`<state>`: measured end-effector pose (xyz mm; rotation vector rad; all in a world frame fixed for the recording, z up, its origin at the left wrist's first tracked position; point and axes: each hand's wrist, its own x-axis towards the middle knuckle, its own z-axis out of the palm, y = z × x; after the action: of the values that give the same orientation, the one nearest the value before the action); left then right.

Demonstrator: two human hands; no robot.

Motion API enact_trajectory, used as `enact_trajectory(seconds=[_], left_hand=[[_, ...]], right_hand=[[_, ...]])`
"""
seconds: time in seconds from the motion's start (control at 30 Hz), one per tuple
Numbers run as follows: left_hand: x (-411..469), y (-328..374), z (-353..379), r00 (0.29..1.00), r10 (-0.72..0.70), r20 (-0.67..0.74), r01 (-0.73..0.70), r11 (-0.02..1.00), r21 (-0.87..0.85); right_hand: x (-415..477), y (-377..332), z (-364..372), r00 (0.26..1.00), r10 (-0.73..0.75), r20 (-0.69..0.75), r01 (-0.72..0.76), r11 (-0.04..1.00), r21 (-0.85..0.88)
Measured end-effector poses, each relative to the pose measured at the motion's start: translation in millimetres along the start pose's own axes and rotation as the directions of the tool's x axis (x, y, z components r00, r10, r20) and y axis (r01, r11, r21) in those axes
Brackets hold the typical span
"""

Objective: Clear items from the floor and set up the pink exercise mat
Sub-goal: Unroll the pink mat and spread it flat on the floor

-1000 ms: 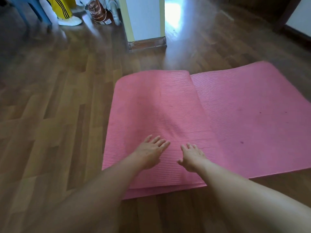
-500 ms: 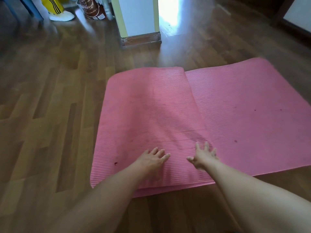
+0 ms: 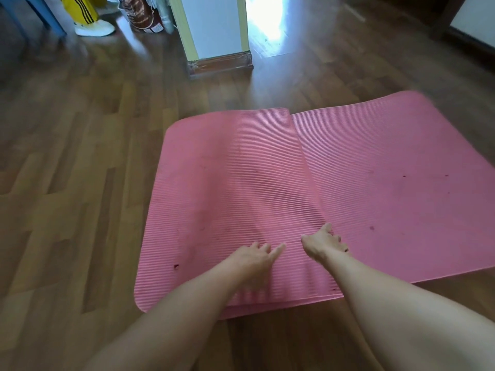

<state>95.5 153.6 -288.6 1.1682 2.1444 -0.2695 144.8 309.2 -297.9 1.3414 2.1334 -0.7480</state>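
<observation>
The pink exercise mat lies on the wooden floor, its left part folded over. The left hand presses flat on the flap, fingers straight. The right hand rests on the flap's edge, fingers loosely spread, thumb out.

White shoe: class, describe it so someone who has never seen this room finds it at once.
Start at the pink mat and look to the far left of the floor. Between a blue chair leg and a brown bag sits the shoe. It alone is white, under yellow trousers.
</observation>
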Motion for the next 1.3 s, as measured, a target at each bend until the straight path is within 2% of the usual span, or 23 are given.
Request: enact_trajectory(seconds=[0.13,0.2,0.27,0.33,0.37,0.43,0.47,0.5,0.6,0.67,0.73,0.8,0.9,0.97,1.03,1.1,1.2,1.3], left_hand=[[6,-7,-13,0.991,-0.091,-0.098,0.063,0.965,-0.256],[9,-5,-19,0.981,-0.133,-0.140,0.073,0.927,-0.368],[13,-2,-29,0.961,-0.186,-0.205,0.055,0.854,-0.517],[17,2,-43,0.926,-0.261,-0.272,0.011,0.740,-0.672],[19,2,-51,0.904,-0.309,-0.296,-0.007,0.680,-0.733],[21,-5,-69,0.849,-0.420,-0.320,-0.015,0.587,-0.810],[19,-11,-77,0.824,-0.472,-0.314,-0.014,0.536,-0.844],[16,-18,-85,0.809,-0.507,-0.296,-0.018,0.482,-0.876],[0,-38,-105,0.829,-0.516,-0.214,-0.027,0.346,-0.938],[-11,-48,-119,0.833,-0.519,-0.191,-0.007,0.336,-0.942],[-23,-56,-128,0.801,-0.555,-0.224,0.012,0.390,-0.921],[-39,-62,-132,0.736,-0.607,-0.298,0.057,0.494,-0.867],[-69,-74,-131,0.648,-0.633,-0.424,0.278,0.715,-0.642],[-88,-83,-126,0.606,-0.637,-0.476,0.383,0.759,-0.527],[-106,-96,-122,0.562,-0.672,-0.482,0.437,0.736,-0.516],[-129,-113,-121,0.480,-0.746,-0.461,0.461,0.662,-0.591],[-171,-141,-124,0.322,-0.868,-0.379,0.525,0.497,-0.691],[-209,-164,-128,0.225,-0.914,-0.338,0.606,0.403,-0.686]], right_hand=[[1,1,-4,0.978,0.010,-0.208,-0.010,1.000,0.001],[1,-4,-12,0.957,-0.009,-0.289,0.054,0.987,0.150],[-1,-14,-20,0.943,-0.022,-0.332,0.145,0.924,0.352],[-7,-28,-27,0.945,-0.086,-0.314,0.262,0.775,0.575],[-10,-35,-28,0.955,-0.136,-0.262,0.287,0.644,0.709],[-21,-50,-29,0.959,-0.266,-0.093,0.192,0.373,0.908],[-24,-56,-28,0.945,-0.327,-0.031,0.135,0.301,0.944],[-27,-62,-27,0.924,-0.381,0.011,0.104,0.281,0.954],[-39,-78,-25,0.866,-0.497,0.059,0.097,0.282,0.955],[-48,-87,-23,0.836,-0.540,0.091,0.086,0.292,0.952],[-57,-98,-19,0.821,-0.561,0.106,0.084,0.301,0.950],[-68,-110,-15,0.815,-0.570,0.102,0.095,0.305,0.948],[-91,-136,-9,0.817,-0.574,0.045,0.168,0.312,0.935],[-109,-158,-4,0.809,-0.588,0.005,0.234,0.330,0.915],[-129,-181,1,0.794,-0.607,-0.041,0.321,0.361,0.876],[-148,-200,8,0.763,-0.641,-0.085,0.413,0.381,0.828],[-181,-222,19,0.668,-0.737,-0.105,0.536,0.379,0.754],[-216,-243,29,0.595,-0.798,-0.099,0.624,0.380,0.683]])
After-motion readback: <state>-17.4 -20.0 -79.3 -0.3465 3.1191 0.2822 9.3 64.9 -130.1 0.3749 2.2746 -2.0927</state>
